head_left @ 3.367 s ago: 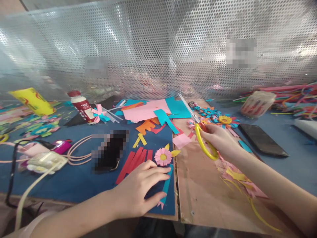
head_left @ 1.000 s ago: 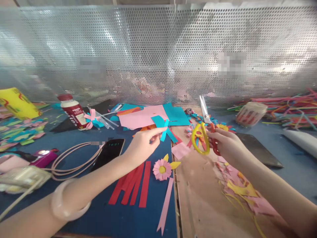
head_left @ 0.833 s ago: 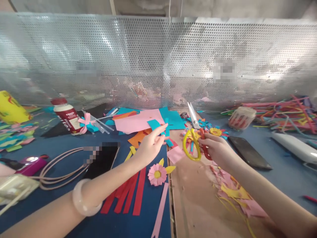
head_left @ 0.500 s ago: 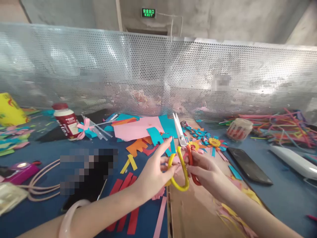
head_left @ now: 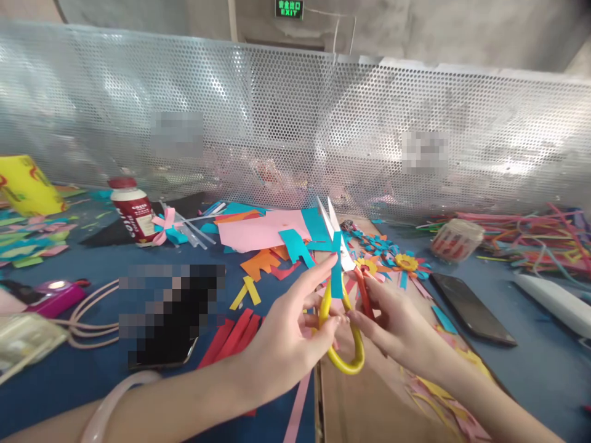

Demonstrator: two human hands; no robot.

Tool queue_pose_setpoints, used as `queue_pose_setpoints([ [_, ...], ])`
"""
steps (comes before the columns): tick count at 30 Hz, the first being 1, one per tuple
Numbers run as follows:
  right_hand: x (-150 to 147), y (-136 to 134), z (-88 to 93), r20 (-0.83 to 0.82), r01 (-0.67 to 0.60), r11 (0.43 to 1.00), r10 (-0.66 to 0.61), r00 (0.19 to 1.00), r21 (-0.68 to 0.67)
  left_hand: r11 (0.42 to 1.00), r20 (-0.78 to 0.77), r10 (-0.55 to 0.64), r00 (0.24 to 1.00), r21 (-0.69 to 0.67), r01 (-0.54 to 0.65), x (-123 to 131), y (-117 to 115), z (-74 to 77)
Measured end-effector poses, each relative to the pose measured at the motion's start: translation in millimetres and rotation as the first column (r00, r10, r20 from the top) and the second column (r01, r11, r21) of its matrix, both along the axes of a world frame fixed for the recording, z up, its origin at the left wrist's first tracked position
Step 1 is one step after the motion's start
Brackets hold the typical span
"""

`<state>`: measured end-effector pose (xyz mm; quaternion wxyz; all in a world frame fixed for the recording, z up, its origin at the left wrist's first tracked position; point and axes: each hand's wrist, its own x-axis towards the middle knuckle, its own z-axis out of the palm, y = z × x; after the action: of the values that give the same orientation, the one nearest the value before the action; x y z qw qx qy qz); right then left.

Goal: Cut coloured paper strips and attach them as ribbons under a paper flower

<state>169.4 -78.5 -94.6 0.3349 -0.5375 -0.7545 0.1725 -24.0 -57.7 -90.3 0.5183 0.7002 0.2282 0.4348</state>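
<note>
Above the littered table (head_left: 545, 363), a teal strip (head_left: 337, 271), seemingly uncut, was pinched by the left hand (head_left: 286, 344) between open scissors (head_left: 346, 261) gripped by the right hand (head_left: 401, 332), finished paper flowers (head_left: 406, 263) nearby.

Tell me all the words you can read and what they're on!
"EXIT", under Chinese characters too small to read: green sign on the wall.
"COSTA": red label of the bottle; its smaller print is too small.
Patches on the mesh screen and the phone are blurred out.
</note>
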Motion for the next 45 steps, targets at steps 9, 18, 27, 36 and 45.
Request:
queue_pose_setpoints([
  [9, 5.2, 0.8, -6.9, 0.01, 0.015, 0.998, -0.016, 1.0, 0.061, 1.0, -0.022, -0.025, 0.999, 0.005, 0.025, -1.6, -0.9, -5.2],
  [18, 9.7, 0.9, -8.6, 0.14, 0.059, 0.971, -0.093, 0.986, 0.233, 0.986, -0.09, -0.009, 0.996, 0.167, 0.024, -5.2, 11.3, 1.5],
  [27, -0.3, -2.0, -23.2, -0.036, 0.106, 0.979, -0.102, 0.994, 0.173, 0.934, -0.165, 0.057, 0.985, 0.357, 0.006, -11.6, 21.4, 2.1],
  [36, -4.5, -9.9, -13.6, -0.125, 0.037, 0.999, -0.041, 0.991, -0.032, 0.915, -0.081, 0.131, 0.988, 0.393, -0.089, -10.9, 18.7, -3.7],
  [45, -9.7, -7.7, -28.9, -0.125, 0.031, 0.994, -0.018, 0.992, 0.103, 0.781, -0.107, 0.264, 0.959, 0.607, -0.147, -12.5, 16.3, -8.7],
])
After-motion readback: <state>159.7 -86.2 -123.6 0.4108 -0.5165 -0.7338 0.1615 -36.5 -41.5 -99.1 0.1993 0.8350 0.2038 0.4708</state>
